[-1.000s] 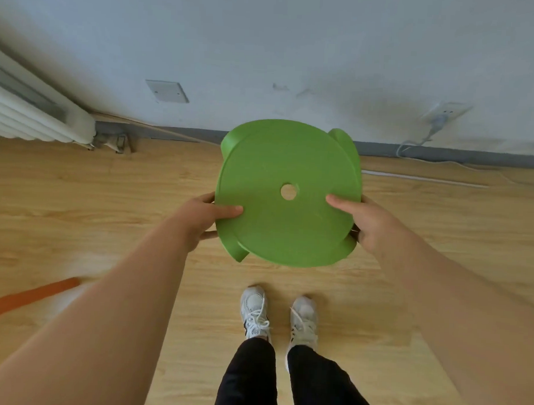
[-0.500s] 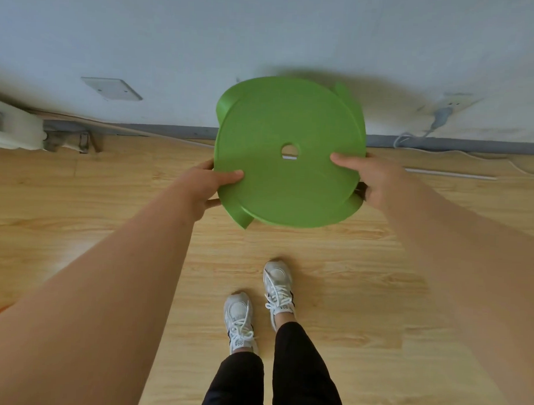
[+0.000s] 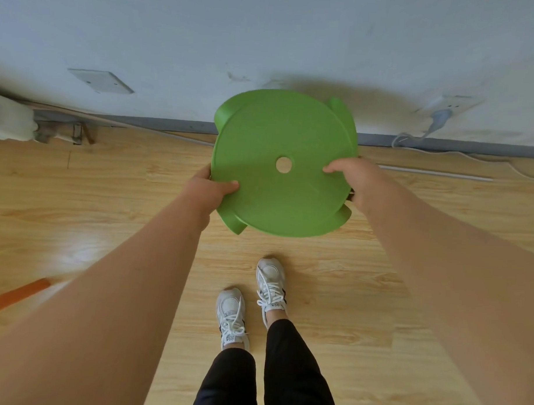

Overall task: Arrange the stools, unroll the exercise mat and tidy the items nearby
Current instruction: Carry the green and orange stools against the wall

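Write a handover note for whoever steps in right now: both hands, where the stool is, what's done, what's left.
Left hand: grips the left rim of the green stool, thumb on the seat.
Right hand: grips the right rim, thumb on top.
Stool: seat up, held in front of the body near the wall, apparently off the wooden floor; not yet set down.
Done: nothing visibly finished. No second stool or mat in view; an orange strip at lower left is unidentifiable.
Left: place this stool, arrange the others, unroll the mat, tidy nearby items.
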### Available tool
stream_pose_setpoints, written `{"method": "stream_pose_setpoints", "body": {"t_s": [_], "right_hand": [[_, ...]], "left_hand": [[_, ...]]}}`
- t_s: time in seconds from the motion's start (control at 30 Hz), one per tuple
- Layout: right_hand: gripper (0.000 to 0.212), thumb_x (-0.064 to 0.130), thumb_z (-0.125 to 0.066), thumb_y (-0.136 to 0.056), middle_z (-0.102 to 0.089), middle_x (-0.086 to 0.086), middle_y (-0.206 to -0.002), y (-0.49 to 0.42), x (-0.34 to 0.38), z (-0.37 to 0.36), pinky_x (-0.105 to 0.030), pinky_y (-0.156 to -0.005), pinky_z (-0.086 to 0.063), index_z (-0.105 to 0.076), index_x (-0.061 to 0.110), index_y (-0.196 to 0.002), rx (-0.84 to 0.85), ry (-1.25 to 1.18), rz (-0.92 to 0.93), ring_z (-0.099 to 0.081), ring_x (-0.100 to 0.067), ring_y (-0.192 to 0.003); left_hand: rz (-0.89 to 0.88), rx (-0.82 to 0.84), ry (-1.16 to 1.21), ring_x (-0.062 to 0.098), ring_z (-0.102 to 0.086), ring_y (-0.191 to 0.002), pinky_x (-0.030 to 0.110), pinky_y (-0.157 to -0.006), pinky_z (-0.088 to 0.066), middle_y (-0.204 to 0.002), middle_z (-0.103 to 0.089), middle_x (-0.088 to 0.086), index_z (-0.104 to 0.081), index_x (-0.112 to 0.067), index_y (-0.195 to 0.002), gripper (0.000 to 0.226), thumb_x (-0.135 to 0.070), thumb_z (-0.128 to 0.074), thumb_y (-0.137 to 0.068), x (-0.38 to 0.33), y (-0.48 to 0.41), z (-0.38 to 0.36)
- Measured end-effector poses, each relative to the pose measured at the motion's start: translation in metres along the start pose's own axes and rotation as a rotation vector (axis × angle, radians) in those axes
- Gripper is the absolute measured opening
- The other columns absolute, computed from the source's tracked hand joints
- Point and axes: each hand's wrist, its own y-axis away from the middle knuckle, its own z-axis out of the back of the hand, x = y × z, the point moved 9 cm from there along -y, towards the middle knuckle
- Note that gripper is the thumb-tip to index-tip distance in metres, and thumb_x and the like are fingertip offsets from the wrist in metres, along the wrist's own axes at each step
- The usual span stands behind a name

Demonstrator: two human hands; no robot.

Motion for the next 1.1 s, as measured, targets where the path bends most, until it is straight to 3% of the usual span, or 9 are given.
{"method": "stream_pose_setpoints", "body": {"t_s": [0.2, 0.27, 0.33, 0.4, 0.57, 0.73, 0.87, 1.03, 1.1], "right_hand": [[0.059, 0.012, -0.068, -0.074, -0.053, -0.012, -0.124, 0.032, 0.048, 0.006, -0.043, -0.093, -0.05, -0.046, 0.015, -0.129, -0.359, 0.441, 0.329, -0.055, -0.032, -0.112], [0.061, 0.012, -0.063, -0.077, -0.048, -0.015, -0.128, 0.052, 0.063, -0.005, -0.042, -0.098, -0.045, -0.043, 0.012, -0.134, -0.461, 0.655, 0.446, -0.046, -0.034, -0.121], [0.063, 0.011, -0.061, -0.08, -0.043, -0.016, -0.135, 0.065, 0.072, -0.021, -0.04, -0.104, -0.038, -0.04, 0.01, -0.139, -0.481, 0.784, 0.523, -0.04, -0.034, -0.127], [0.064, 0.012, -0.06, -0.082, -0.039, -0.016, -0.141, 0.077, 0.078, -0.049, -0.039, -0.107, -0.034, -0.038, 0.009, -0.142, -0.443, 0.883, 0.589, -0.036, -0.034, -0.131], [0.059, 0.01, -0.056, -0.086, -0.042, -0.015, -0.142, 0.101, 0.08, -0.121, -0.038, -0.108, -0.035, -0.04, 0.01, -0.143, -0.357, 1.022, 0.781, -0.037, -0.031, -0.132], [0.055, 0.005, -0.055, -0.087, -0.045, -0.011, -0.139, 0.131, 0.063, -0.223, -0.038, -0.106, -0.037, -0.044, 0.012, -0.14, -0.228, 1.105, 0.956, -0.04, -0.028, -0.13], [0.055, 0.005, -0.056, -0.086, -0.045, -0.011, -0.138, 0.157, 0.034, -0.311, -0.036, -0.104, -0.036, -0.044, 0.011, -0.139, -0.087, 1.237, 1.002, -0.041, -0.029, -0.128], [0.061, 0.011, -0.056, -0.088, -0.039, -0.008, -0.146, 0.193, -0.017, -0.41, -0.039, -0.098, -0.042, -0.036, 0.016, -0.145, 0.057, 1.355, 0.942, -0.037, -0.027, -0.133], [0.062, 0.011, -0.055, -0.088, -0.037, -0.006, -0.147, 0.213, -0.038, -0.448, -0.04, -0.097, -0.045, -0.034, 0.019, -0.147, 0.101, 1.386, 0.915, -0.036, -0.027, -0.133]], "left_hand": [[-0.086, -0.128, -0.215, 0.026, -0.059, -0.104, 0.036, -0.089, -0.048, -0.122, -0.061, 0.006, -0.051, -0.014, -0.132, 0.045, -0.012, -0.062, -0.088, -0.015, 0.013, 0.003], [-0.104, -0.129, -0.222, 0.026, -0.059, -0.105, 0.037, -0.089, -0.048, -0.129, -0.058, 0.008, -0.047, -0.014, -0.137, 0.05, -0.014, -0.061, -0.089, -0.018, 0.021, 0.006], [-0.087, -0.135, -0.225, 0.028, -0.053, -0.119, 0.039, -0.096, -0.045, -0.143, -0.047, 0.008, -0.034, -0.016, -0.147, 0.063, -0.019, -0.06, -0.09, -0.015, 0.029, 0.011], [-0.072, -0.149, -0.2, 0.029, -0.043, -0.133, 0.045, -0.106, -0.039, -0.152, -0.036, 0.007, -0.026, -0.019, -0.15, 0.07, -0.024, -0.061, -0.09, -0.009, 0.039, 0.026], [-0.044, -0.188, -0.1, 0.027, -0.04, -0.136, 0.042, -0.11, -0.035, -0.152, -0.037, 0.007, -0.029, -0.019, -0.15, 0.067, -0.028, -0.059, -0.091, 0.017, 0.057, 0.068], [-0.004, -0.278, 0.101, 0.023, -0.049, -0.126, 0.029, -0.088, -0.037, -0.148, -0.044, 0.002, -0.035, -0.021, -0.148, 0.059, -0.028, -0.055, -0.094, 0.064, 0.068, 0.136], [0.027, -0.339, 0.194, 0.02, -0.051, -0.121, 0.028, -0.083, -0.036, -0.147, -0.045, 0.0, -0.036, -0.021, -0.147, 0.056, -0.027, -0.054, -0.094, 0.106, 0.08, 0.198], [0.064, -0.401, 0.288, 0.004, -0.05, -0.078, 0.022, -0.067, -0.037, -0.146, -0.045, -0.002, -0.036, -0.023, -0.147, 0.055, -0.026, -0.052, -0.095, 0.163, 0.107, 0.282], [0.077, -0.439, 0.305, 0.002, -0.048, -0.075, 0.021, -0.067, -0.038, -0.146, -0.045, -0.003, -0.037, -0.023, -0.147, 0.054, -0.025, -0.052, -0.095, 0.189, 0.121, 0.319]]}}
